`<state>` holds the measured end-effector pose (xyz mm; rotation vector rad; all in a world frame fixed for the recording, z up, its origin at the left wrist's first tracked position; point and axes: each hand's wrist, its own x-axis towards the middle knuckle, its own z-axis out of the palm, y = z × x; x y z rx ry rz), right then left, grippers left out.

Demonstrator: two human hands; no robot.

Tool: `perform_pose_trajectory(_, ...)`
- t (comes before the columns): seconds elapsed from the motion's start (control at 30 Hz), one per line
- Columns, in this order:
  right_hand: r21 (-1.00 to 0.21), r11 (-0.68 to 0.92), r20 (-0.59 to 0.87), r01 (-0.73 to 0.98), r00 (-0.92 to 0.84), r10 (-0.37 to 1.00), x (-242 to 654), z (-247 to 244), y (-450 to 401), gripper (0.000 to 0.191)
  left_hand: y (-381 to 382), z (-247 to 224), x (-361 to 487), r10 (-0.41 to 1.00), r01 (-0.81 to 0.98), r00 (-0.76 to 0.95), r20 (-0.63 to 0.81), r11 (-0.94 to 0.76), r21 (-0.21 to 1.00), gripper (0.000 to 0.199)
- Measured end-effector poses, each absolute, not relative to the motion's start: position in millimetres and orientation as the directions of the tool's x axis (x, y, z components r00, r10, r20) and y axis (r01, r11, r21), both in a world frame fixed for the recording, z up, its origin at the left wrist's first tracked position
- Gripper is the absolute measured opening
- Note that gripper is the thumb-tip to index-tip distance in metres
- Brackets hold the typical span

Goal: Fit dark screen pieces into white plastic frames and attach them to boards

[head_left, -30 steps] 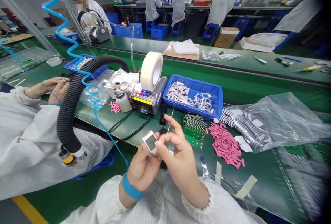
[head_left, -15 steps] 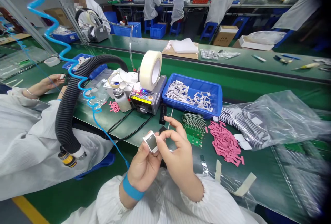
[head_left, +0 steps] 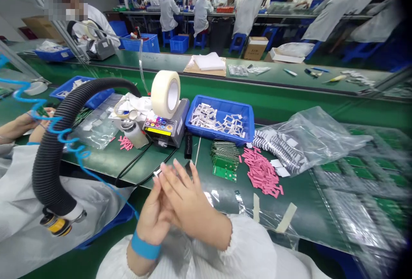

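My left hand (head_left: 154,216), with a blue band at the wrist, is closed around a small white-framed part (head_left: 157,173). Only a white edge of that part shows; its dark, screen-like face is hidden now. Across it lies my right hand (head_left: 189,201), its fingers stretched out and slightly spread, covering most of the part. Both hands are above the table's front edge. Beyond them are a stack of green circuit boards (head_left: 224,163), a pile of pink strips (head_left: 261,171) and a blue bin (head_left: 222,135) of white plastic frames (head_left: 233,125).
A tape dispenser (head_left: 167,131) carries a wide roll of tape (head_left: 165,94), with a bottle (head_left: 133,133) beside it. A black hose (head_left: 48,159) arches at left near a co-worker's hands (head_left: 32,120). Plastic bags (head_left: 318,137) and tape strips (head_left: 286,217) lie at right.
My right hand has gone from pinching at the part's edge to lying over it with fingers extended. The part's dark face is now covered. The whole view has shifted to the right.
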<state>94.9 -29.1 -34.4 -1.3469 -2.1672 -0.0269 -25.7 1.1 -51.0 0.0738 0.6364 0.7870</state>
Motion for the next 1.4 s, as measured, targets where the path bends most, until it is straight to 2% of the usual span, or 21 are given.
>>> perform_pose_trajectory(0.03,-0.257,0.523,0.440,0.812,-0.384,0.812,99.5,-35.0,-33.7,0.058,1.3,-50.4,-28.1,0.680,-0.606,0.528,-0.509,0.721,0.336,0.019)
perform_pose_trajectory(0.1,-0.283,0.510,0.410,0.813,-0.378,0.830,111.0,-35.0,-43.7,0.061,-1.1,-48.5,-31.0,0.697,-0.545,0.519,-0.494,0.716,0.436,0.010)
perform_pose_trajectory(0.17,-0.338,0.485,0.454,0.807,-0.312,0.835,123.4,-34.5,-53.2,0.046,-6.4,-46.7,-31.3,0.697,-0.444,0.552,-0.457,0.710,0.546,0.008)
perform_pose_trajectory(0.27,-0.406,0.508,0.564,0.759,-0.230,0.793,137.6,-34.6,-65.0,0.025,-15.7,-46.9,-27.9,0.622,-0.255,0.651,-0.436,0.719,0.646,0.018)
perform_pose_trajectory(0.4,-0.393,0.547,0.640,0.739,-0.207,0.740,144.3,-37.2,-79.2,0.022,-24.9,-52.3,-17.8,0.553,-0.263,0.707,-0.441,0.784,0.562,0.041)
perform_pose_trajectory(0.53,-0.369,0.494,0.629,0.788,-0.180,0.757,159.7,-51.1,-88.8,0.024,-25.3,-54.1,-7.9,0.589,-0.341,0.665,-0.459,0.786,0.515,0.040)
perform_pose_trajectory(0.63,-0.370,0.225,0.502,0.901,-0.010,0.865,190.2,-73.8,-87.7,0.030,-17.6,-54.7,-7.2,0.609,-0.373,0.665,-0.432,0.772,0.514,0.046)
perform_pose_trajectory(0.7,-0.314,0.020,0.417,0.949,0.119,0.901,212.9,-90.9,-83.9,0.027,-11.8,-57.8,-9.9,0.602,-0.384,0.684,-0.413,0.778,0.498,0.043)
perform_pose_trajectory(0.77,-0.265,-0.057,0.386,0.963,0.159,0.909,229.8,-105.3,-79.9,0.027,-7.7,-63.1,-13.0,0.586,-0.388,0.695,-0.418,0.794,0.468,0.033)
perform_pose_trajectory(0.83,-0.245,-0.062,0.387,0.968,0.156,0.909,238.2,-114.5,-77.1,0.028,-5.8,-68.6,-14.7,0.561,-0.384,0.703,-0.437,0.817,0.431,0.027)
perform_pose_trajectory(0.93,-0.237,-0.039,0.397,0.971,0.133,0.908,240.2,-116.9,-75.8,0.028,-4.9,-72.0,-14.2,0.530,-0.373,0.697,-0.484,0.844,0.386,0.029)
perform_pose_trajectory(1.07,-0.284,0.014,0.450,0.959,0.121,0.885,237.4,-95.9,-77.2,0.027,-3.2,-66.5,-10.4,0.546,-0.370,0.634,-0.548,0.836,0.405,0.024)
perform_pose_trajectory(1.13,-0.373,0.044,0.462,0.927,0.144,0.875,231.9,-74.1,-77.0,0.025,-2.6,-62.2,-7.6,0.543,-0.341,0.631,-0.554,0.835,0.431,0.023)
perform_pose_trajectory(1.2,-0.567,0.113,0.398,0.816,0.151,0.905,221.0,-47.7,-73.9,0.023,-3.2,-58.0,-4.1,0.527,-0.309,0.659,-0.536,0.840,0.446,0.023)
perform_pose_trajectory(1.27,-0.757,0.187,0.291,0.626,0.065,0.955,205.9,-23.2,-66.7,0.023,-4.9,-53.4,-0.6,0.513,-0.287,0.694,-0.506,0.841,0.459,0.024)
perform_pose_trajectory(1.33,-0.837,0.220,0.224,0.501,-0.054,0.973,190.4,-6.5,-56.4,0.024,-7.1,-48.3,1.6,0.509,-0.272,0.714,-0.481,0.835,0.479,0.026)
perform_pose_trajectory(1.4,-0.856,0.221,0.204,0.468,-0.087,0.975,178.1,0.1,-46.0,0.023,-8.7,-43.3,1.7,0.506,-0.257,0.735,-0.451,0.824,0.505,0.031)
